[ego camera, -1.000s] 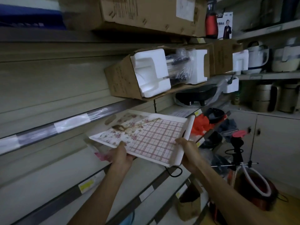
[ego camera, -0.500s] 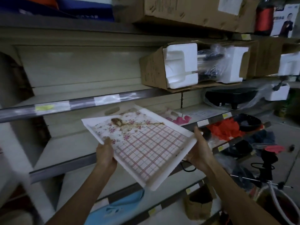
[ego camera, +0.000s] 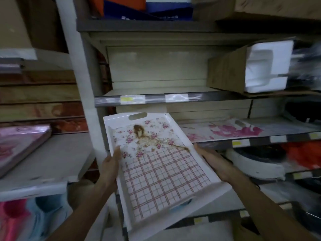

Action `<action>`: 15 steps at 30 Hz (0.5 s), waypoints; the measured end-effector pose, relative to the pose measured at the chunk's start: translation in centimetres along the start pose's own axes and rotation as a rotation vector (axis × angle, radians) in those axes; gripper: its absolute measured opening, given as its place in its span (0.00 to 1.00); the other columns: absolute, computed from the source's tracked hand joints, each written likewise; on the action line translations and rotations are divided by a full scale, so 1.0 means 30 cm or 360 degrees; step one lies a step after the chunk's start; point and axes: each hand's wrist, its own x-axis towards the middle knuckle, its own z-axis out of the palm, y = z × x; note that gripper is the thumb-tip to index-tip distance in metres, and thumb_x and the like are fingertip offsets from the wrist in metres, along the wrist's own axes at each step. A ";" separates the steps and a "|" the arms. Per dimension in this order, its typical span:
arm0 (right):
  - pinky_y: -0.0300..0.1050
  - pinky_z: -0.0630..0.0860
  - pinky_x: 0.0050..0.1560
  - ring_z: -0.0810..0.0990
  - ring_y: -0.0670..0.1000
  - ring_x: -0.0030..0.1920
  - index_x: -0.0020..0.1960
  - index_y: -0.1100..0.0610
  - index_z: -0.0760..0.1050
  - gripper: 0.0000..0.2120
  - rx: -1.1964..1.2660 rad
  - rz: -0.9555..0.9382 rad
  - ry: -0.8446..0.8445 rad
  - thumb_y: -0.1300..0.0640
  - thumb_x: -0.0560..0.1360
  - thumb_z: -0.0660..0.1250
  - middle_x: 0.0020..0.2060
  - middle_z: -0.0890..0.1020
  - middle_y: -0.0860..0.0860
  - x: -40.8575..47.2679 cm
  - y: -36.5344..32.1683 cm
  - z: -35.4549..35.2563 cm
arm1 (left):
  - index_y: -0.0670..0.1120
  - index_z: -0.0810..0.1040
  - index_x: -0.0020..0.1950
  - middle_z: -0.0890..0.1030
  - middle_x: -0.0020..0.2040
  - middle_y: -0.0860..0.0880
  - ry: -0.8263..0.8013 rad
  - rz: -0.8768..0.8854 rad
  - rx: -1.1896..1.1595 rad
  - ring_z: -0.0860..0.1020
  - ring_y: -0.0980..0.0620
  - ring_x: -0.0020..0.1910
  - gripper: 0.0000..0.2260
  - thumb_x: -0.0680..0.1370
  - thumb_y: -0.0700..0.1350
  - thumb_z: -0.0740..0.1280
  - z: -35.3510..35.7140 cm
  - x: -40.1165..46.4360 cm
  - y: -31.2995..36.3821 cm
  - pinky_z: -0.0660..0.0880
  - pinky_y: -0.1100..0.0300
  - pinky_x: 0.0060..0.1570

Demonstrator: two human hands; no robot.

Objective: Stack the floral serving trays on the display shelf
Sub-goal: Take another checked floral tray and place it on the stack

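Note:
I hold a white floral serving tray point(ego camera: 161, 167) with pink flowers and a checked pattern, tilted toward me in front of the shelving. My left hand point(ego camera: 110, 165) grips its left rim, thumb on the inside. My right hand point(ego camera: 214, 161) grips the right rim from outside. A second floral tray point(ego camera: 231, 130) with large pink flowers lies flat on the display shelf point(ego camera: 251, 139) behind and to the right of the held tray.
A white upright post point(ego camera: 81, 87) divides the shelving just left of the tray. A pink wrapped tray point(ego camera: 20, 145) lies on the left shelf. An open cardboard box with foam point(ego camera: 250, 70) sits on the upper right shelf. Dark appliances and orange items fill the lower right shelves.
The view has swung left, and the tray has turned so its handle end points away from me. Both hands keep their hold on its side rims. The left shelving bay has come into view.

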 end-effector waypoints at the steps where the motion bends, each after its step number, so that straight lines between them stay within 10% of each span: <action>1: 0.62 0.74 0.65 0.82 0.61 0.58 0.59 0.55 0.82 0.18 -0.0055 -0.0004 -0.0039 0.44 0.78 0.65 0.56 0.84 0.59 0.011 0.002 0.050 | 0.47 0.79 0.50 0.84 0.43 0.47 0.0004 0.0022 0.0007 0.84 0.51 0.36 0.13 0.80 0.55 0.62 -0.041 -0.006 0.003 0.79 0.58 0.33; 9: 0.35 0.75 0.37 0.84 0.48 0.45 0.54 0.60 0.82 0.19 -0.0440 -0.0077 -0.0028 0.48 0.82 0.59 0.50 0.86 0.55 0.060 0.038 0.504 | 0.46 0.78 0.54 0.84 0.43 0.47 0.0195 0.0109 0.0098 0.84 0.55 0.32 0.14 0.81 0.55 0.60 -0.444 -0.077 0.073 0.77 0.64 0.24; 15: 0.44 0.78 0.42 0.84 0.56 0.46 0.52 0.60 0.82 0.18 -0.0474 -0.0120 -0.0168 0.49 0.82 0.59 0.48 0.85 0.61 0.065 0.074 0.875 | 0.45 0.79 0.56 0.85 0.48 0.45 0.0390 0.0109 0.0081 0.85 0.53 0.38 0.18 0.80 0.58 0.60 -0.817 -0.124 0.125 0.80 0.61 0.31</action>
